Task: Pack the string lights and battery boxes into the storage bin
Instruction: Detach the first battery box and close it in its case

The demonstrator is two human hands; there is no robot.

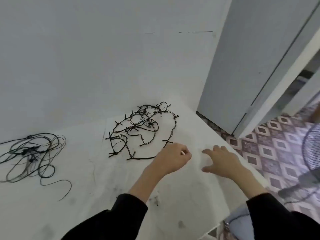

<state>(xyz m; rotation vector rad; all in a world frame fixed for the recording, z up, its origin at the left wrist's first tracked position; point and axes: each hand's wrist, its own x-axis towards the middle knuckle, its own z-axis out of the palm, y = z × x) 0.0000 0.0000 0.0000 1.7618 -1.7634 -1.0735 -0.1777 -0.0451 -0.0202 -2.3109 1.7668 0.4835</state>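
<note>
Tangled black string of small lights [143,129] spread on the white desk [86,196] near the wall [103,58], its near loop at the left hand [173,158]. Left fingers [183,153] curled, pinching that strand. Right hand [223,161] just beside, fingers spread, holding nothing. Second tangle of dark green wire [31,153] well apart at the desk's left.
</note>
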